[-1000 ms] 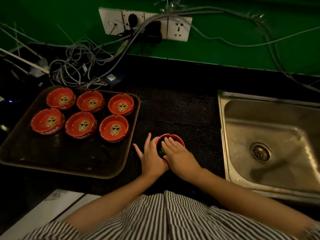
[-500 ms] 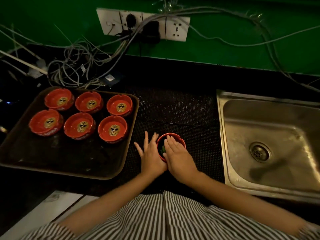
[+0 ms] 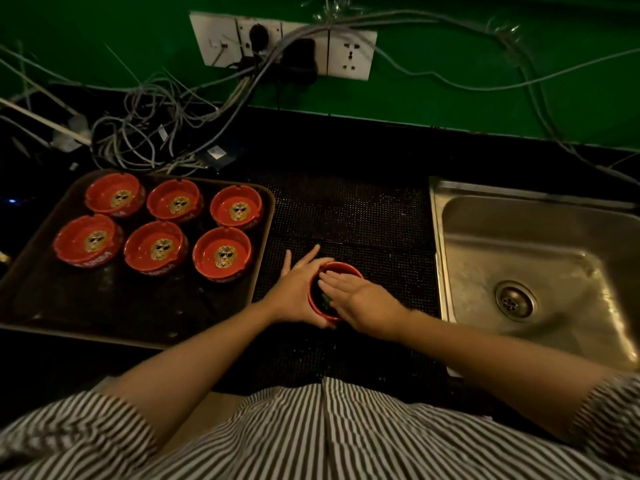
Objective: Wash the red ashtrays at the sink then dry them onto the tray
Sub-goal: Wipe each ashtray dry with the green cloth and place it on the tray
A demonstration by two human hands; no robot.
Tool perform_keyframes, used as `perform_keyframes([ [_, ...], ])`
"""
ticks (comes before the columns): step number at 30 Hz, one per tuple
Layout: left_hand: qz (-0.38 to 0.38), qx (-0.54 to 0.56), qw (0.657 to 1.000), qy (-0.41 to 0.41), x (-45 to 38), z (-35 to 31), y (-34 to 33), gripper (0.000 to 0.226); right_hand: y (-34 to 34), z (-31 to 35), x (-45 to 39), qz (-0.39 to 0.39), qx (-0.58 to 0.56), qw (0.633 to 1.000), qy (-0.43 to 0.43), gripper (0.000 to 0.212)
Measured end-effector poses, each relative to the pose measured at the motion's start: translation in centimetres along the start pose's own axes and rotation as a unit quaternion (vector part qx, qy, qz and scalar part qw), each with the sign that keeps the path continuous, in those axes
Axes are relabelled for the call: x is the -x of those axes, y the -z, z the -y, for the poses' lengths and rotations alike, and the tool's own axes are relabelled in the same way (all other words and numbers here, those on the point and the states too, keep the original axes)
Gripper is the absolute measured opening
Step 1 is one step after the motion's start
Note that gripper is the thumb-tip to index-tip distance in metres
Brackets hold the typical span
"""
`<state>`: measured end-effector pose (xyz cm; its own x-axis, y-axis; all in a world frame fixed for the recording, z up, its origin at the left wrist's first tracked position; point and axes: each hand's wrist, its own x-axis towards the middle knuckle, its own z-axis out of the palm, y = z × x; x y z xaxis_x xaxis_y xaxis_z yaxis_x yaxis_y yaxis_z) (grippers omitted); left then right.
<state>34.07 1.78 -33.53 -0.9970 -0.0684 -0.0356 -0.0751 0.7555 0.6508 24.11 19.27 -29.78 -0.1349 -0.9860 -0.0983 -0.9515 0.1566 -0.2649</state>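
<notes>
You are looking down at a dark black counter [image 3: 346,140] set against a glossy green wall [image 3: 485,81], and the light is dim and warm. On that wall you see a white socket panel [image 3: 351,53] with black plugs in it, from which grey cables [image 3: 145,133] trail across the wall and pile in a tangle at the counter's back left. A dotted black mat [image 3: 346,209] lies on the counter in front of you.

Six red ashtrays [image 3: 162,221] fill the far half of the tray [image 3: 104,306], leaving its near half bare, while the dark mat [image 3: 349,216] between tray and sink [image 3: 526,271] lies open beyond both hands, and tangled cables [image 3: 149,140] crowd the desk's far left.
</notes>
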Motion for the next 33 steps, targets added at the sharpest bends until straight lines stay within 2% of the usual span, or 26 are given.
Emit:
perform_keyframes([
  [2,-0.067,-0.029,0.995,0.069,1.3,-1.1,-2.1,0.122,-2.0,1.9,0.0,-0.053,-0.010,0.994,-0.094,0.049],
  [5,-0.213,-0.037,0.956,0.198,2.5,-3.8,-5.5,0.070,-3.3,4.7,-0.8,-0.091,-0.011,0.973,-0.211,0.053],
  [6,-0.245,-0.032,0.941,0.230,2.5,-4.6,-6.3,0.058,-3.3,5.0,-0.9,-0.096,-0.009,0.968,-0.230,0.054],
  [8,-0.286,-0.016,0.923,0.256,2.3,-5.4,-7.0,0.050,-3.2,4.6,-0.9,-0.096,-0.005,0.970,-0.221,0.057],
  [10,-0.281,-0.004,0.927,0.247,2.3,-5.0,-6.6,0.057,-2.9,3.3,-0.6,-0.066,0.014,0.986,-0.153,0.057],
  [11,-0.263,-0.006,0.937,0.231,2.2,-4.5,-6.2,0.069,-2.6,2.5,-0.4,-0.048,0.033,0.992,-0.108,0.055],
  [13,-0.206,-0.018,0.965,0.165,1.8,-3.2,-4.7,0.103,-1.5,0.4,0.0,-0.020,0.053,0.998,-0.019,0.050],
  [15,-0.132,-0.009,0.988,0.079,0.8,-1.8,-2.8,0.118,-0.4,-1.5,0.2,0.006,0.057,0.998,0.041,0.048],
  [17,-0.055,0.014,0.998,0.020,-0.4,-0.9,-1.0,0.118,-0.2,-1.9,0.4,0.006,0.061,0.997,0.049,0.048],
  [19,-0.028,0.005,1.000,-0.002,-0.6,-0.7,-0.3,0.120,-1.4,-0.9,0.3,-0.044,0.085,0.995,-0.003,0.045],
  [21,-0.054,-0.031,0.998,0.033,0.1,-1.6,-1.3,0.120,-3.0,1.2,-0.1,-0.093,0.084,0.986,-0.106,0.044],
  [24,-0.182,-0.042,0.970,0.156,1.8,-4.2,-5.1,0.086,-4.2,3.7,-0.9,-0.145,0.025,0.965,-0.215,0.044],
  [26,-0.245,-0.037,0.945,0.215,2.0,-5.6,-6.9,0.069,-4.0,3.9,-0.9,-0.150,0.015,0.961,-0.231,0.046],
  [29,-0.269,-0.016,0.935,0.230,1.3,-5.4,-7.0,0.063,-3.1,2.5,-0.4,-0.094,-0.003,0.983,-0.155,0.047],
  [31,-0.249,-0.016,0.947,0.204,1.3,-4.4,-6.1,0.086,-1.8,0.7,-0.1,-0.038,-0.006,0.996,-0.075,0.049],
  [33,-0.192,-0.020,0.971,0.139,1.1,-3.2,-4.6,0.113,-0.3,-1.1,-0.1,0.014,0.004,1.000,0.004,0.050],
])
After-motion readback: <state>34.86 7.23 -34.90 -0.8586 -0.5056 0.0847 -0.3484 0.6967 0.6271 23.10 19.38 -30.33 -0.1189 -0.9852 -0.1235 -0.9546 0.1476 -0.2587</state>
